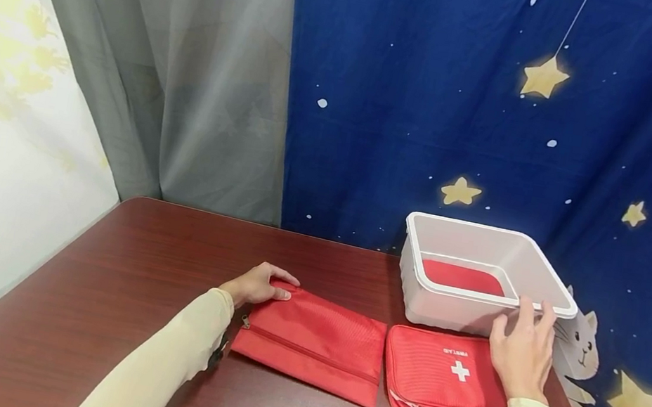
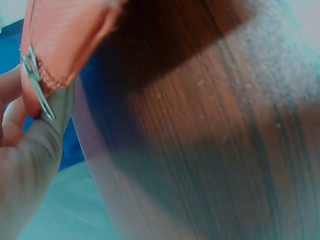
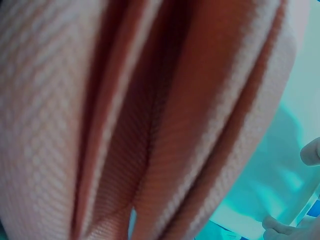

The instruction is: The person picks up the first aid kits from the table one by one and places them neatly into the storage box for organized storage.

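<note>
A flat red zip pouch (image 1: 317,341) lies on the table, its left corner slightly raised. My left hand (image 1: 258,285) pinches that corner, with the thumb on top. In the left wrist view the fingers (image 2: 42,127) hold the pouch's edge (image 2: 65,45) beside a metal zip pull. To its right lies a red first-aid bag (image 1: 433,373) with a white cross, zip side towards me. Above its right end, my right hand (image 1: 523,352) reaches to the front rim of a white bin (image 1: 456,309), fingers apart and fingertips at the rim. Folded red fabric (image 3: 165,125) fills much of the right wrist view.
Inside the bin lies a flat red item (image 1: 461,277), partly hidden by the front wall. The dark wooden table (image 1: 163,263) stretches left of the pouch. A grey curtain (image 1: 231,75) and a blue star-patterned curtain (image 1: 381,98) hang behind the table.
</note>
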{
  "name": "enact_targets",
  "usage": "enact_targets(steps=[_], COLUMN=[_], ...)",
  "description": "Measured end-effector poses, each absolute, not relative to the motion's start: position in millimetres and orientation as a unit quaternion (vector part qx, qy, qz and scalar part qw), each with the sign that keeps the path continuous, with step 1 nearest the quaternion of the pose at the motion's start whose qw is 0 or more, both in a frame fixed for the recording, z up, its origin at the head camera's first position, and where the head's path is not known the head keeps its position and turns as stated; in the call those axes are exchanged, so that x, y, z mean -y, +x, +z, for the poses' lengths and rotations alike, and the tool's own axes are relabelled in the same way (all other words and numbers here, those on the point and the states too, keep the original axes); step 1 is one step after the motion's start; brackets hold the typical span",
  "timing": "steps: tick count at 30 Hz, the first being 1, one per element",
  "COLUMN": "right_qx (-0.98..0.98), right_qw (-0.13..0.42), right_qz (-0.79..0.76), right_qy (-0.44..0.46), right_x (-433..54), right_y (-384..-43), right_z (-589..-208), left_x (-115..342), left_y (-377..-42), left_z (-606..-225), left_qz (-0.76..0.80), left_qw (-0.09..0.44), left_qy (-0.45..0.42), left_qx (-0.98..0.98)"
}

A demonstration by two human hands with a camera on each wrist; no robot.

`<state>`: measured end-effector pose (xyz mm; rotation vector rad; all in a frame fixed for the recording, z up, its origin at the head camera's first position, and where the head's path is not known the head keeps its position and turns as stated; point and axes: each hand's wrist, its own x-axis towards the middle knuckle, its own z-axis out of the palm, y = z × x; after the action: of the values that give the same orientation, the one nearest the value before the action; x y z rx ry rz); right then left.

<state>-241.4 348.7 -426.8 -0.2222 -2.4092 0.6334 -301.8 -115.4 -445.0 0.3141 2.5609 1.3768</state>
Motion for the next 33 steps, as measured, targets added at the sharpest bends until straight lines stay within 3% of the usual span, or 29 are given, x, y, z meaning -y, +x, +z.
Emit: enact_targets(steps=[10, 25, 33], right_qx=[0.912, 0.911, 0.909], right_qw=[0.320, 0.327, 0.333], right_qz=[0.243, 0.240, 0.237], right_qy=[-0.081, -0.077, -0.075], right_x=[-348.8, -349.7, -349.8], right_y=[-242.1, -242.5, -242.9], right_z=[-427.1, -427.5, -428.4], left_x=[117.9, 130.3, 133.7], left_y=[-304.4, -309.7, -311.7], left_z=[-440.4, -427.6, -424.4], left_qz=[0.534, 0.597, 0.612], left_qw=[0.151, 0.146, 0.107], left_qy=[0.082, 0.078, 0.046], left_qx=[-0.828, -0.785, -0.783])
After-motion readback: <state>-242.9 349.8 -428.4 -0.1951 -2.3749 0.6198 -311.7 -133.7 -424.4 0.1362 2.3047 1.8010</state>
